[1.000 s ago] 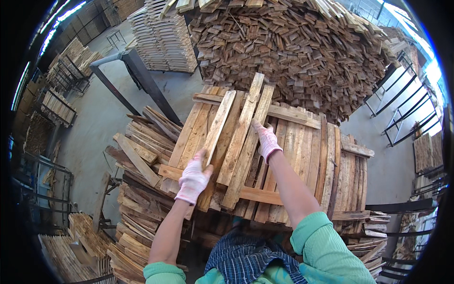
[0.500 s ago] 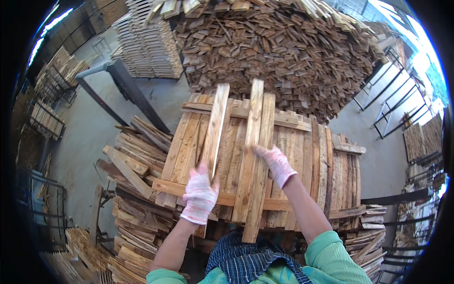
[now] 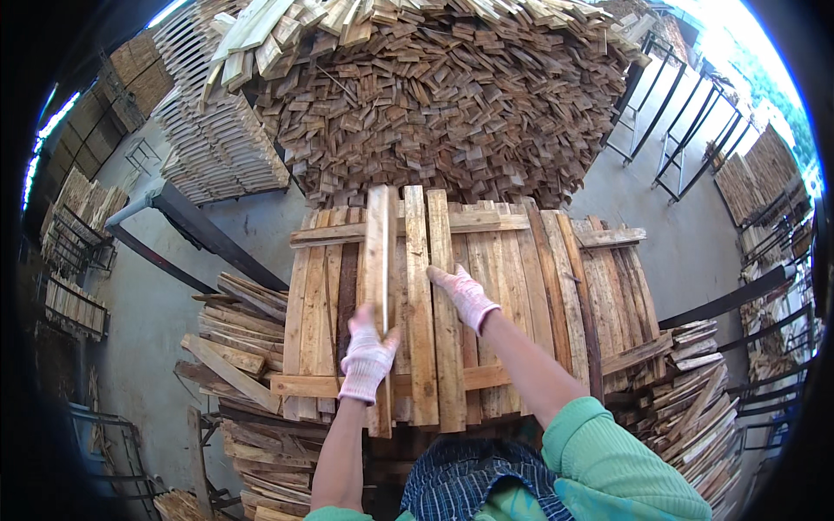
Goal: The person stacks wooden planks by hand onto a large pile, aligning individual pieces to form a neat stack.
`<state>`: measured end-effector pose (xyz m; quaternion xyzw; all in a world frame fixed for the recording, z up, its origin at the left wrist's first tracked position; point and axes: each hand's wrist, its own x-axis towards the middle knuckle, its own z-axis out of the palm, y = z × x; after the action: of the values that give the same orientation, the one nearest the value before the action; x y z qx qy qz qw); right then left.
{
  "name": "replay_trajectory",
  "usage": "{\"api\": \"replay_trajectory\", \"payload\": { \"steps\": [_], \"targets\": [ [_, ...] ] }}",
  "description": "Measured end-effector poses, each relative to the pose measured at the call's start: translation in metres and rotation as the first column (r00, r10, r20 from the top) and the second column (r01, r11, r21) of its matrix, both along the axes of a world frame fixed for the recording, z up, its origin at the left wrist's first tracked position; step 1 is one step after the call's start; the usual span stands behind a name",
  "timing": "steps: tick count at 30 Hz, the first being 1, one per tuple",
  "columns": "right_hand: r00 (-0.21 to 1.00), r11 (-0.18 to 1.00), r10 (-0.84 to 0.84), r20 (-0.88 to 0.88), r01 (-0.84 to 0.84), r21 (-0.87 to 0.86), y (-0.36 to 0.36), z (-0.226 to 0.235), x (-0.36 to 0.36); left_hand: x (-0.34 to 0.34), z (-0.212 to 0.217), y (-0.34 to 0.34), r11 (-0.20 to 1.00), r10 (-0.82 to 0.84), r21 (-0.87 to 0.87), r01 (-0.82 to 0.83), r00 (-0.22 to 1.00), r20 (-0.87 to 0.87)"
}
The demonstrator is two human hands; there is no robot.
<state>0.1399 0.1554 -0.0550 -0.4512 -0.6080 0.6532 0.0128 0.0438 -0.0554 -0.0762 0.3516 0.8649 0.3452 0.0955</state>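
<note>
Left hand [image 3: 368, 356] grips a plank [image 3: 377, 252], likely stiff, best held by its edges; right hand [image 3: 465, 297] touches a board [image 3: 447, 356], grip unclear.

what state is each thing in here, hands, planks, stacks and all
Left hand: gloved, closed on a plank
Held plank: lengthwise in that hand, blurred; lifted or resting, cannot tell
Paired planks: side by side, lying over the lower crosspiece
Right hand: gloved, touching the right one of the pair
Plank layer: laid in rows beneath
Wood heap: loosely piled
Far-left stack: neatly layered
</note>
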Motion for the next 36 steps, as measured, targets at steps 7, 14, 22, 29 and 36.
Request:
{"api": "replay_trajectory", "payload": {
  "steps": [7,14,22,29,36],
  "targets": [
    [0.986,0.999,0.006,-0.169,0.000,0.036,-0.003,0.004,0.010,0.032,-0.026,0.023,0.997,-0.044,0.049,0.064,0.944,-0.328],
    [0.834,0.954,-0.256,-0.490,0.299,0.011,0.071,0.040,0.167,0.168,0.039,0.115,0.902,-0.223,0.287,0.322,0.918,-0.327],
    [0.973,0.901,-0.222,-0.055,0.227,0.369,0.203,0.059,0.360,0.375,-0.039,0.270,0.951,-0.168,0.231,0.206,0.970,-0.174],
    [0.900,0.806,-0.279,0.336,0.029,0.591,0.245,-0.048,0.398,0.438,-0.051,0.311,0.934,-0.254,-0.238,0.267,0.964,0.086],
    [0.941,0.739,-0.222,0.257,-0.009,0.674,0.261,-0.066,0.407,0.334,0.028,0.239,0.730,-0.424,0.290,0.618,0.744,-0.517]
  ]
}}
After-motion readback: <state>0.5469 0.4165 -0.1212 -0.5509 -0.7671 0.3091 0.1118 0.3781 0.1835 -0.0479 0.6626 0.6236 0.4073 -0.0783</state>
